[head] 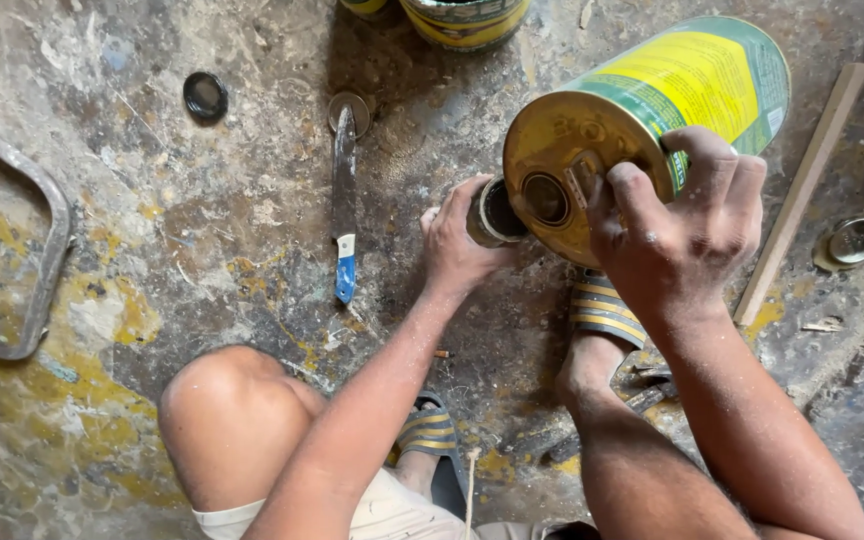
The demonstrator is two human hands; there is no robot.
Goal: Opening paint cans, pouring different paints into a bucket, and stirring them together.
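At my feet: I squat over a stained floor [202, 230].
Left hand [455, 243]: wrapped round a small jar [495, 212], mouth just beside the can's spout.
Right hand [680, 226]: clamped on the big can [642, 120], tipped leftward, long axis running up-right.
Beyond: knife [344, 205], well apart.

Yellow-green tin [687, 85] (brass top), striped sandals [602, 308] — blue-tipped tool [344, 205]
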